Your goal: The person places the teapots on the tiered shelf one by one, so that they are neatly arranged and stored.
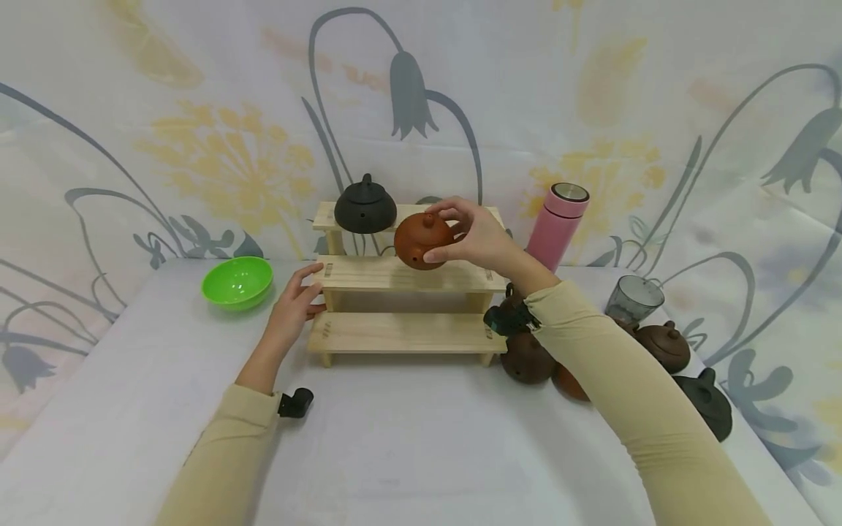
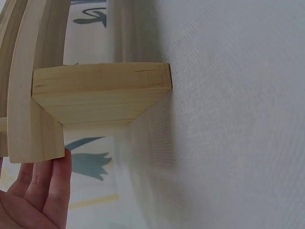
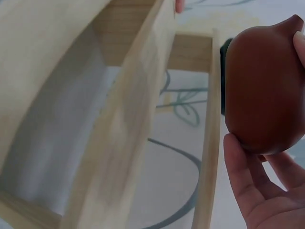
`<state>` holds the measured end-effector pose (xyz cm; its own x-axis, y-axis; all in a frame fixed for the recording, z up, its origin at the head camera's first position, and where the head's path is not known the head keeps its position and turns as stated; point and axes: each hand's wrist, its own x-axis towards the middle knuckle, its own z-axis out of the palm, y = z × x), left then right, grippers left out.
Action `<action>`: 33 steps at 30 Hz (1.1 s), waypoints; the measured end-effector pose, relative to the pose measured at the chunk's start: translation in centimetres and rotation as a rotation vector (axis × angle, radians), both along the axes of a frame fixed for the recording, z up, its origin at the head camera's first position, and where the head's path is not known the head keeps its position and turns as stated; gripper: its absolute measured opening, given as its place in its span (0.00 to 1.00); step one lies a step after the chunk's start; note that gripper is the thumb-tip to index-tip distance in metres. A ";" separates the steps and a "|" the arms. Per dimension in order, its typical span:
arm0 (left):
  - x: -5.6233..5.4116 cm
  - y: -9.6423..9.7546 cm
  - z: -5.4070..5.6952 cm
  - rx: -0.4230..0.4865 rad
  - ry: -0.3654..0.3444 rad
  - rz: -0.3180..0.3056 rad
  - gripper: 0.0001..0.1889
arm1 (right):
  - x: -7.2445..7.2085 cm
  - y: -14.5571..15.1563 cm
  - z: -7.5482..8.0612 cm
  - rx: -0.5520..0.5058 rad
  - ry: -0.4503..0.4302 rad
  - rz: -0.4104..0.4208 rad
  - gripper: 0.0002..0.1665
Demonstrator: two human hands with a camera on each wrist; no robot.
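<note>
My right hand (image 1: 476, 234) grips a reddish-brown clay teapot (image 1: 421, 245), thumb on the near side and fingers over the far side. The teapot overlaps the top and middle boards of a tiered wooden display rack (image 1: 408, 334) in the head view. From the right wrist view, the teapot's smooth body (image 3: 264, 90) fills the right side, its pointed spout at the top. A black teapot (image 1: 365, 208) sits on the top board's left part. My left hand (image 1: 292, 307) holds the rack's left end at the middle board, fingertips (image 2: 58, 167) against the wood.
A green bowl (image 1: 238, 283) stands left of the rack. To the right are a pink thermos (image 1: 555, 230), a clear glass (image 1: 633, 298) and several teapots, including a dark brown one (image 1: 666, 345) and a black one (image 1: 707, 402). A patterned cloth hangs behind.
</note>
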<state>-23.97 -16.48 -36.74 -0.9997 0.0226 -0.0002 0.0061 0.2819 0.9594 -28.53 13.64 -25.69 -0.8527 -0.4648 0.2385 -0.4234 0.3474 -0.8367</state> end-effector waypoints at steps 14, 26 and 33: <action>0.0 0.1 0.0 0.009 0.015 0.007 0.24 | -4.0 0.0 0.6 -0.036 -0.020 -0.059 0.33; -0.1 0.1 -0.2 -0.017 0.011 0.019 0.24 | -4.4 0.0 0.1 -0.059 0.006 -0.081 0.32; 0.0 0.1 -0.2 -0.016 0.013 0.016 0.25 | -3.0 0.6 0.1 -0.019 0.058 -0.129 0.33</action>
<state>-23.96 -16.39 -36.93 -0.9999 0.0064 0.0127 0.0140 0.2971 0.9547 -31.57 14.21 -25.61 -0.8897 -0.3472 0.2964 -0.4238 0.3867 -0.8191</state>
